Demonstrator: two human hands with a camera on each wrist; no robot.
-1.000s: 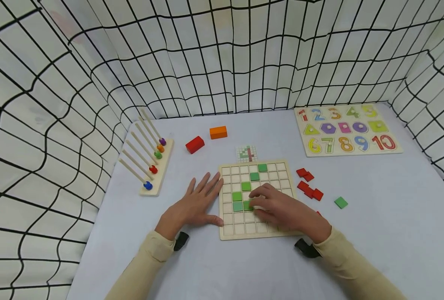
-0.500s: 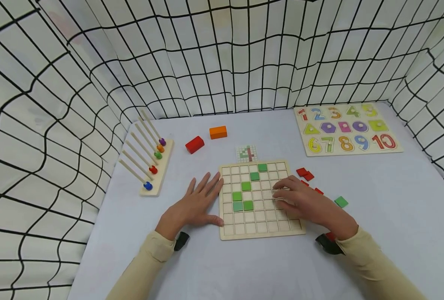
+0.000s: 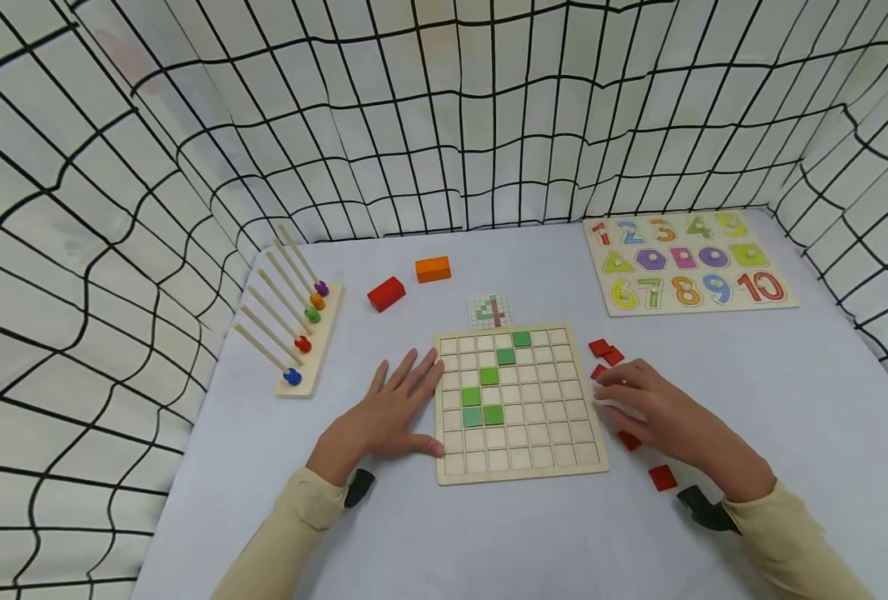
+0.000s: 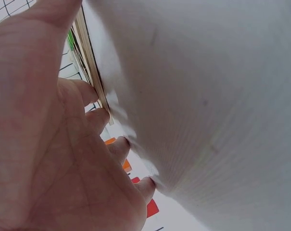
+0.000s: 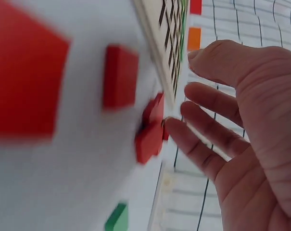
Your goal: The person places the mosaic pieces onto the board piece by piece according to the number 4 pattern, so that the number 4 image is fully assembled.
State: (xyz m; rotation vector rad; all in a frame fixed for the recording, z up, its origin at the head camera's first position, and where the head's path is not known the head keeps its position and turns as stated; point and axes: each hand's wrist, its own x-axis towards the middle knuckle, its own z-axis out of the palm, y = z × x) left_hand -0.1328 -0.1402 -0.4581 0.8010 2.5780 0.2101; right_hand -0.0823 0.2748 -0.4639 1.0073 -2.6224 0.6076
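A wooden grid board [image 3: 549, 458] lies flat on the table, with several green tiles [image 3: 489, 377] set diagonally in its cells. My left hand [image 3: 379, 417] rests palm down with spread fingers, its fingertips and thumb touching the board's left edge. To the right of the board hovers my right hand [image 3: 657, 408], fingers loosely bent and nothing between them. Several red tiles [image 3: 663, 477] lie under and around it. In the right wrist view, red tiles [image 5: 149, 139] sit just beyond the fingertips, and a loose green tile [image 5: 117, 218] lies apart; the right arm hides that tile in the head view.
Behind the board lies a small pattern card [image 3: 490, 311]. A red block [image 3: 387, 294] and an orange block [image 3: 433, 269] are at the back. At left stands a peg rack [image 3: 316, 346] with coloured beads, at back right a number puzzle [image 3: 694, 262]. Black netting surrounds the table.
My right hand has moved right, off the green tiles on the board, to above the red tiles beside it. The left hand stays at the board's edge.
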